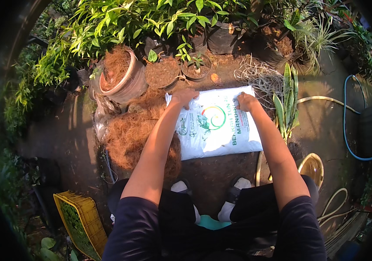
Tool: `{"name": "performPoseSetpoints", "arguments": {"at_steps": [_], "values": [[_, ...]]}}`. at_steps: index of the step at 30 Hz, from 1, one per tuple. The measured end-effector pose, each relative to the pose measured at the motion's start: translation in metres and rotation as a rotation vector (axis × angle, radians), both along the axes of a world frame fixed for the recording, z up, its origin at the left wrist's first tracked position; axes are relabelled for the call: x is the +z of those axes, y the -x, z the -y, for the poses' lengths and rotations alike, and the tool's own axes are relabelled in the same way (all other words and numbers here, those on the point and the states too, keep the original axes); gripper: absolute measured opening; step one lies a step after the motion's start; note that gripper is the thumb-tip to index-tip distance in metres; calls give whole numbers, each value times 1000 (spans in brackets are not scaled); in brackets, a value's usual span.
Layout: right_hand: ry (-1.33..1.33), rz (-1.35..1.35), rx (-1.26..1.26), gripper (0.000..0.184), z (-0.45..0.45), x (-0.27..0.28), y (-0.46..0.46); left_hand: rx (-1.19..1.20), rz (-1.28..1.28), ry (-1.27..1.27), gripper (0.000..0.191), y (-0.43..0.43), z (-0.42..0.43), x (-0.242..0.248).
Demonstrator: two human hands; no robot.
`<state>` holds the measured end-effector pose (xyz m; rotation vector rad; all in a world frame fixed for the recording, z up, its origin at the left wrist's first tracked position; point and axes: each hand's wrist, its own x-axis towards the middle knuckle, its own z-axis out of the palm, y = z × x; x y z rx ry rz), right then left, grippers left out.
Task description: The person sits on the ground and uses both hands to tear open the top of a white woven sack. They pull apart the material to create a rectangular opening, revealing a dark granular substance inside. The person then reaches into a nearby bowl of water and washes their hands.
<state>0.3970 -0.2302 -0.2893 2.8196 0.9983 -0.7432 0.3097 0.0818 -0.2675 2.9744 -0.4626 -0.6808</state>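
A white plastic sack (212, 130) printed with green and red writing and a spiral emblem lies flat before my feet. My left hand (185, 97) grips its far edge near the left corner. Close to the far right corner, my right hand (247, 101) has its fingers curled on the plastic. The sack looks full, and no opening in it is visible. Brown coconut fibre (133, 137) is heaped against its left side, partly behind my left forearm.
Beyond the sack stand a tilted clay-coloured pot (137, 78) and two soil-filled pots (162, 73). Dry roots or strings (259, 76) and cut snake plant leaves (287, 101) lie right. A yellow crate (89, 225), a basin (313, 168) and a blue hose (345, 130) are farther out.
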Motion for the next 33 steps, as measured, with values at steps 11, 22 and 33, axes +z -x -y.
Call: {"name": "performPoseSetpoints", "arguments": {"at_steps": [11,22,33], "values": [[-73,-38,-8,32,0,0,-1,71,24,-25,73,11,7,-9],[-71,-10,2,39,5,9,7,30,84,51,78,9,-2,-37],[-117,-11,-63,45,13,8,7,115,-34,75,56,1,-3,-15]]}}
